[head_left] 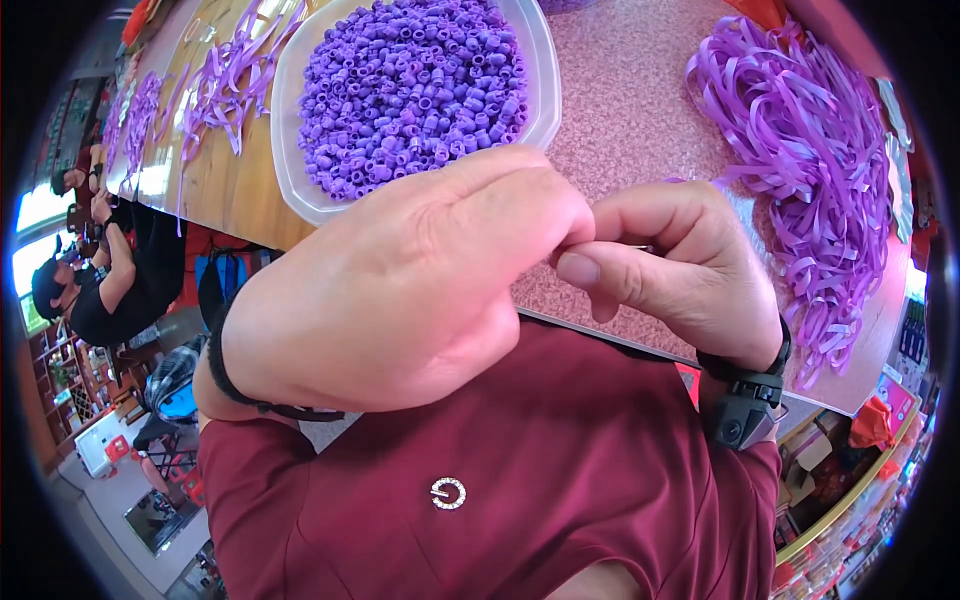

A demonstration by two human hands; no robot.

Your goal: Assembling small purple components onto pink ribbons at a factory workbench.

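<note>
My left hand (420,260) is closed, its back turned up, and its curled fingers meet those of my right hand (680,265). The thumb and forefinger of my right hand are pinched together against the left fingertips. Whatever lies between them is hidden by the fingers. Just beyond my left hand stands a translucent plastic tub (547,75) with a heap of small hollow purple plastic pieces (415,90), shaped like little barrels. To the right of my right hand lies a large loose bundle of shiny purple ribbons (790,140).
The tub and ribbons rest on a table with a pink speckled top (640,90). More purple ribbons (235,75) are spread over a wooden tabletop (225,195) at the far left. Another person (105,265) in dark clothes sits there. A shelf with goods (850,500) is at lower right.
</note>
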